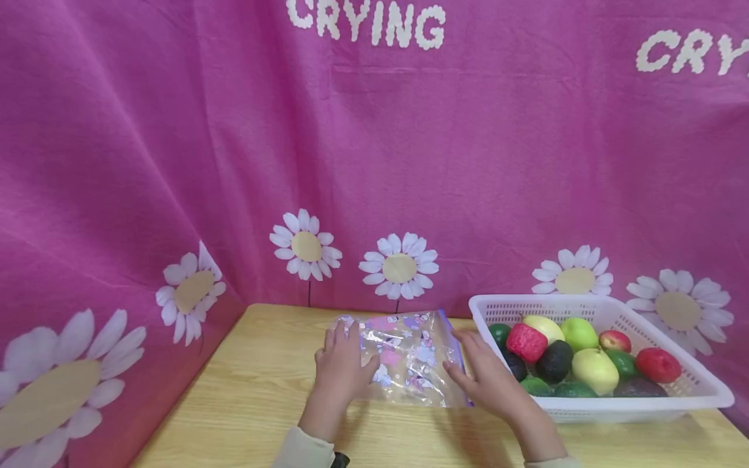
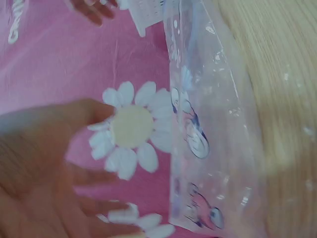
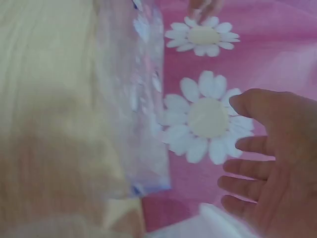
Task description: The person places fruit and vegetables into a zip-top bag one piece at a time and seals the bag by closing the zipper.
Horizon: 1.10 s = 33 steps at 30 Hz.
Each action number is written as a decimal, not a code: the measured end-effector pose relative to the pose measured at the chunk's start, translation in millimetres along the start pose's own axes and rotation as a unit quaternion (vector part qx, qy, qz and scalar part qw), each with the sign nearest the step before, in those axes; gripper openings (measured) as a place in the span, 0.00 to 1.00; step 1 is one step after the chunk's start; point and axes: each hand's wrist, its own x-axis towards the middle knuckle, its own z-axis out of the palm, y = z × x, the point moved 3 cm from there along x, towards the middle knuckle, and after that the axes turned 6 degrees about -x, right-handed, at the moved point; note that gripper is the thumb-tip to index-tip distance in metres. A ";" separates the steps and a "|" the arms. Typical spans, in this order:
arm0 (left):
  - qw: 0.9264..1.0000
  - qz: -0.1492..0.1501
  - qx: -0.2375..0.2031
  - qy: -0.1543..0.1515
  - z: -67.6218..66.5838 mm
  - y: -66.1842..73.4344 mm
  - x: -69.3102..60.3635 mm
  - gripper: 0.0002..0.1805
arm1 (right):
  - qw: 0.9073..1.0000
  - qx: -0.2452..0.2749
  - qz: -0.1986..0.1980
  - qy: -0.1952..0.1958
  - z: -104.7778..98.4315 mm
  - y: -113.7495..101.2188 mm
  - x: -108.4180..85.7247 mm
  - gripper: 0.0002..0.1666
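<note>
A clear plastic zip bag (image 1: 404, 364) printed with pink and purple cartoon figures lies flat on the wooden table, its purple zip edge on the right. My left hand (image 1: 339, 364) is over the bag's left side with its fingers spread. By the purple edge is my right hand (image 1: 486, 374), thumb toward the bag and fingers stretched out. The right wrist view shows this right hand (image 3: 277, 163) with straight fingers and nothing in the palm. In the left wrist view the left hand (image 2: 54, 163) is blurred, beside the bag (image 2: 213, 134). Whether either hand touches the bag I cannot tell.
Right of the bag stands a white plastic basket (image 1: 632, 408) holding several fruits, among them a red one (image 1: 658, 365), a green apple (image 1: 579, 335) and dark avocados (image 1: 554, 362). A pink cloth (image 1: 468, 162) with daisies hangs behind the wooden table (image 1: 251, 390) and along its left side.
</note>
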 end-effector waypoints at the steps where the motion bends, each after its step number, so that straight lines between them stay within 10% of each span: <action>1: 0.999 -0.032 -0.017 -0.005 -0.1 -5.8 0.0 0.41 | 1.000 0.013 0.008 0.000 4.2 1.3 -0.4 0.35; 4: 0.994 -0.097 -0.048 -0.022 2.4 -22.0 0.1 0.44 | 0.998 0.046 0.045 -0.010 19.5 7.5 -1.3 0.41; 9: 0.989 -0.118 -0.079 -0.037 10.8 -38.7 1.6 0.43 | 0.982 0.087 0.161 -0.053 41.9 17.9 -3.9 0.44; 17: 0.991 -0.104 -0.077 -0.025 10.4 -45.8 5.6 0.41 | 0.912 0.262 0.307 -0.073 42.4 14.6 -4.6 0.33; 23: 0.991 -0.120 -0.063 -0.020 7.3 -47.9 9.8 0.40 | 0.874 0.369 0.312 -0.052 36.5 11.2 1.1 0.27; 27: 0.994 -0.091 -0.054 -0.001 6.6 -31.1 8.2 0.34 | 0.902 0.351 0.244 -0.067 33.4 6.1 4.2 0.27; 33: 0.987 0.072 -0.146 -0.006 16.1 43.0 -8.9 0.30 | 0.958 0.255 0.083 -0.100 28.4 -10.7 4.3 0.31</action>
